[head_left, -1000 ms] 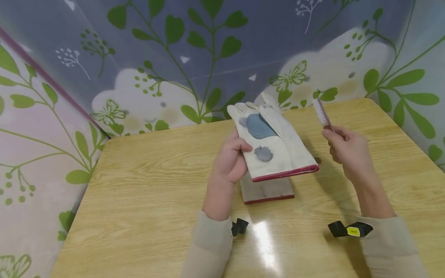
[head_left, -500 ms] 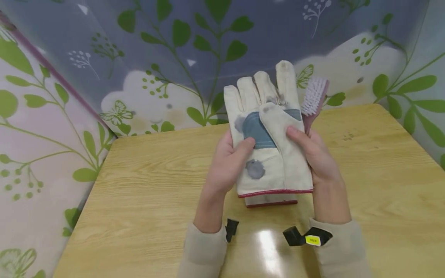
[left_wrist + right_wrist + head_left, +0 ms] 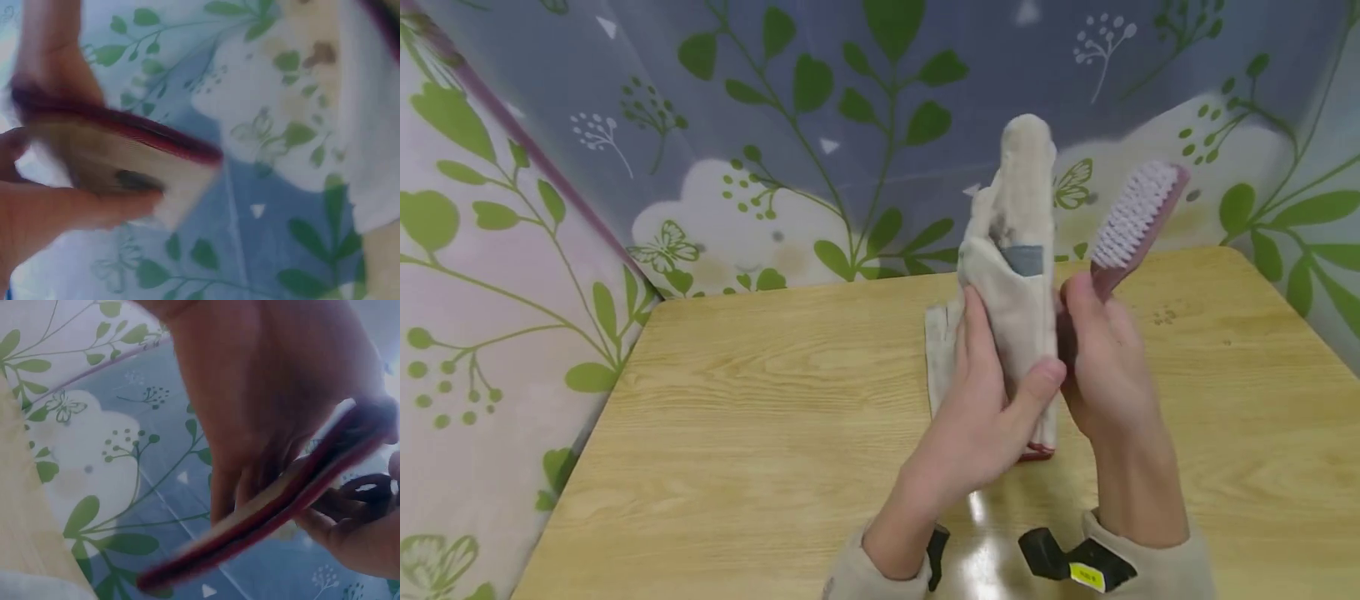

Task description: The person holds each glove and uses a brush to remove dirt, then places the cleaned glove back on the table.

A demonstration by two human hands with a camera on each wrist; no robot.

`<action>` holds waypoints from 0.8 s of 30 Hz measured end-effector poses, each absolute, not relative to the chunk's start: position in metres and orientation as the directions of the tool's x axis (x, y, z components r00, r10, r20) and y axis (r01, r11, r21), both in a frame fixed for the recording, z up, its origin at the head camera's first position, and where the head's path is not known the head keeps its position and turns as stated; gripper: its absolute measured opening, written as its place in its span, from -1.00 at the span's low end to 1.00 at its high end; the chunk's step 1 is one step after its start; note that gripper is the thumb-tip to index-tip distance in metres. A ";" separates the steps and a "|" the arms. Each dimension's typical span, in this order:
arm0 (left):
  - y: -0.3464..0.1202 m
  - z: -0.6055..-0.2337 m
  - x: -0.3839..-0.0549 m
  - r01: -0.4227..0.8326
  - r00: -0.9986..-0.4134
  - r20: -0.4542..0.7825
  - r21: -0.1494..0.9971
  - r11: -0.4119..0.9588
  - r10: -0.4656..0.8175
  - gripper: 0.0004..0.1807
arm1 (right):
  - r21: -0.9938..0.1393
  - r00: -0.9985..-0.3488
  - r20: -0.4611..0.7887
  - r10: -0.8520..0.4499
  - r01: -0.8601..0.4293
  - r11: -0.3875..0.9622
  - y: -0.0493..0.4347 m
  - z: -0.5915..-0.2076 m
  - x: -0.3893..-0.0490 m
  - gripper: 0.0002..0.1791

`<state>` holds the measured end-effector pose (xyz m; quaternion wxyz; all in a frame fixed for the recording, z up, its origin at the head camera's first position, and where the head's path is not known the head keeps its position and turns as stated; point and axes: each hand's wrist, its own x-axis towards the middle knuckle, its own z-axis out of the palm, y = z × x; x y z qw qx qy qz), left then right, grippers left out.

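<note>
A cream fabric work glove with a blue-grey patch and dark red cuff trim (image 3: pixel 1026 321) is held above the wooden table (image 3: pixel 760 400), fingertips up and cuff down, seen nearly edge-on in the head view. The left hand (image 3: pixel 973 412) grips it low down: its thumb lies across the near side by the edge, while its other fingers stretch up along the opposite side, so the cloth is pinched between them. In the left wrist view, blurred, the thumb lies along the pale face beside a dark grey mark.

The right hand (image 3: pixel 1108 362) is just beside the glove's other edge; I cannot tell for certain whether it touches the cloth. Its fingers curl round the handle of a dusty pink brush with dense white bristles (image 3: pixel 1138 217), whose head tilts up to the right, bristles facing the glove.

Behind and to the left of the glove, a pale grey-cream fabric piece (image 3: pixel 938 354) lies on the table, mostly hidden. Both cuffs of the beige sleeves (image 3: pixel 1165 567) have black devices (image 3: pixel 1101 562) beside them, the right one bearing a yellow label. Beyond the table stands a blue-and-white wall covering printed with green leaves (image 3: pixel 775 158).
</note>
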<state>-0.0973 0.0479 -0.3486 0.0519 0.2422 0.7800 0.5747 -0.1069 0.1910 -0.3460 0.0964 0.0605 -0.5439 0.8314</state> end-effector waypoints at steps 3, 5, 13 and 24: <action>0.042 -0.350 -0.105 0.116 -0.892 0.135 0.991 -0.070 0.432 -0.02 | -0.919 -0.976 0.215 -0.047 -0.185 -0.348 0.189 -0.342 -0.100 -0.60; 0.035 -0.352 -0.111 -0.014 -0.897 0.105 0.964 -0.265 0.429 -0.11 | -0.937 -0.970 0.229 -0.077 -0.198 -0.287 0.188 -0.338 -0.096 -0.59; 0.011 -0.358 -0.126 -0.220 -0.876 0.108 0.778 -0.589 0.471 -0.27 | -0.881 -0.876 0.390 0.283 -0.267 0.390 0.197 -0.320 -0.074 -0.62; 0.002 -0.357 -0.126 -0.211 -0.889 0.095 0.784 -0.585 0.448 -0.27 | -0.591 -0.819 0.568 0.077 -0.340 0.732 0.175 -0.331 -0.073 -0.38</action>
